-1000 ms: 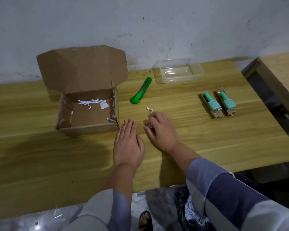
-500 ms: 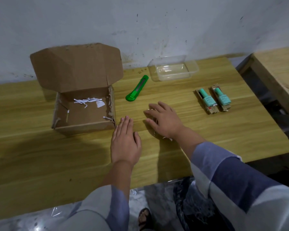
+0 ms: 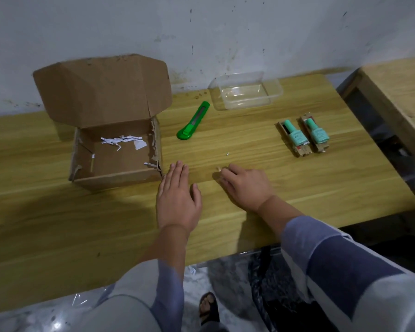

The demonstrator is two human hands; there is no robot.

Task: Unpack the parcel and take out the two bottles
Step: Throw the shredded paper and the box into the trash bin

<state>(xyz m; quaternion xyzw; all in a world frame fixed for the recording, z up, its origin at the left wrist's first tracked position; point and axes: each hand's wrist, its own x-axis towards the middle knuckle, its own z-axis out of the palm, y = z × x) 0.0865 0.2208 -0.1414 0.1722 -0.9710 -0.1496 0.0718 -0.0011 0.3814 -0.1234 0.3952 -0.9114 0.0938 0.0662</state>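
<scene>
Both hands have shifted only slightly since half a second ago: the right hand (image 3: 246, 185), which lay flat with spread fingers, now has its fingers curled down onto the surface (image 3: 297, 188) around a tiny white paper scrap (image 3: 218, 168), though whether it actually pinches it I cannot tell. Beside it the left hand (image 3: 179, 197) rests flat, fingers straight and together, holding nothing, just next to the corner of the opened cardboard box (image 3: 115, 149). That box holds only shredded paper strips (image 3: 122, 141). Two mint-green bottles (image 3: 307, 135) lie side by side on their cardboard trays, well to the right, near the surface's edge. A green utility knife (image 3: 194, 121) and a clear plastic container (image 3: 246, 93) sit beyond. The task looks essentially done; a careless sweep of scraps rightward could knock the bottles off the edge.
</scene>
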